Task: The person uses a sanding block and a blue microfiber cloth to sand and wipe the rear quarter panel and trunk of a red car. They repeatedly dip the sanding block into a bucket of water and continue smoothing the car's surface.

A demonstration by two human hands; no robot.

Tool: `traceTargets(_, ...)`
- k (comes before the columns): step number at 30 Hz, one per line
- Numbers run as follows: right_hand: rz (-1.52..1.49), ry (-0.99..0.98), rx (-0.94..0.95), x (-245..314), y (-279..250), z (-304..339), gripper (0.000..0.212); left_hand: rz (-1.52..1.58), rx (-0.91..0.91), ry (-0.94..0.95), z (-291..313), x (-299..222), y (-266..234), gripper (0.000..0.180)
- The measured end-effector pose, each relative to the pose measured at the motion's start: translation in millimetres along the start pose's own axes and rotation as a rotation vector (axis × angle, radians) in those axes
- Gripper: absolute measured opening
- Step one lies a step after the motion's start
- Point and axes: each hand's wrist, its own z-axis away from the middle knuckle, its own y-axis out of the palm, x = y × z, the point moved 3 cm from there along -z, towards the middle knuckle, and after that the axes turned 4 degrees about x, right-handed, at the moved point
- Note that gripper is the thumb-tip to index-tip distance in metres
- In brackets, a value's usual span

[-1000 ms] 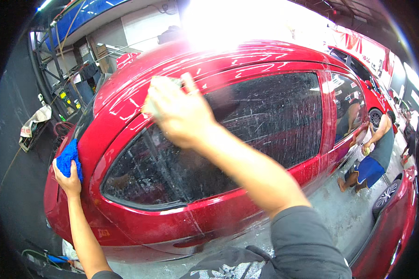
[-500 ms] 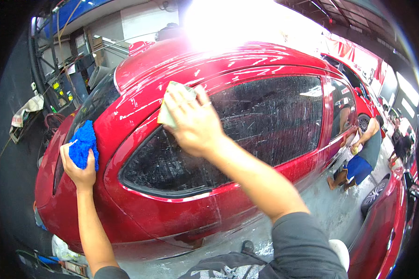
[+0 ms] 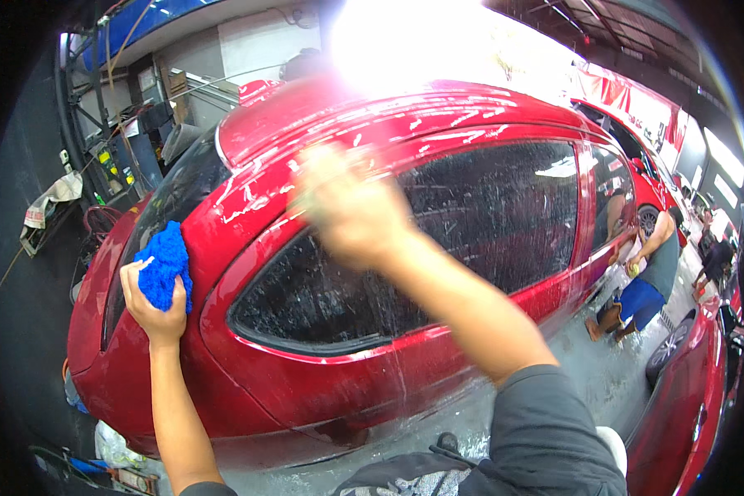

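Left hand (image 3: 153, 302) gripped a blue cloth (image 3: 165, 264), pressed against the red car (image 3: 306, 372) at its rear pillar. Right hand (image 3: 351, 215), motion-blurred, lay on the soapy side window (image 3: 488, 215); grip unclear. Farther off, a crouching person (image 3: 649, 277) washed the door.

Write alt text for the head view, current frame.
A person's right hand, motion-blurred, presses on the soapy side of a red car above its rear side window, while the left hand holds a blue cloth against the rear. Another person crouches farther along the car.
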Motion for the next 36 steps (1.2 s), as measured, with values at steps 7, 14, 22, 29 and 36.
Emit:
traceTargets(7, 0.244, 0.501, 0.077, -173, -59, 24, 0.027, -0.026, -0.024, -0.034, -1, -13, 5, 0.049)
traceTargets(14, -0.325, 0.115, 0.085, -88, -37, -11, 0.033, -0.072, 0.204, 0.289, -75, -132, 90, 0.051)
traceTargets(22, 0.229, 0.762, 0.094, -407, -124, 119, 0.037, 0.036, 0.149, 0.315, -84, -127, 129, 0.054)
traceTargets(29, -0.092, 0.177, -0.052, -352, -112, 121, 0.03, -0.036, 0.112, 0.198, -67, -110, 124, 0.053)
traceTargets(36, 0.222, 0.711, -0.059, -542, -162, 212, 0.045, 0.011, 0.106, 0.097, -65, -101, 153, 0.055)
